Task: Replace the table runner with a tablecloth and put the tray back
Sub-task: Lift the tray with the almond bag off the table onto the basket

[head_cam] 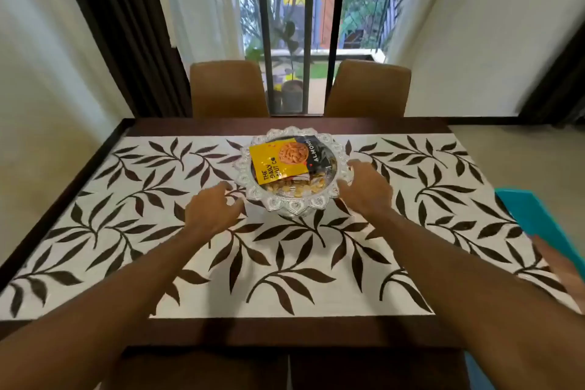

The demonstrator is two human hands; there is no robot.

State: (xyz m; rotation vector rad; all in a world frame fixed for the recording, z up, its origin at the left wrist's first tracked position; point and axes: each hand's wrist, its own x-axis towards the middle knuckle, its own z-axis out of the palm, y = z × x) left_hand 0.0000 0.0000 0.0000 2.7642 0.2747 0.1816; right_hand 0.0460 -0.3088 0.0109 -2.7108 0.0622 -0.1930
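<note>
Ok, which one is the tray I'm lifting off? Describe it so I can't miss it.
The dark wooden dining table carries a white runner printed with brown leaves. At its far middle, between the left hand and the right hand, sits the round silvery tray with a scalloped rim. It alone holds snack packets: a yellow packet and a dark packet marked almonds.

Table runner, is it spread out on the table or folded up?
Spread out. The table runner lies flat along the dark table, leaf pattern unbroken, with the tray standing on it.
</note>
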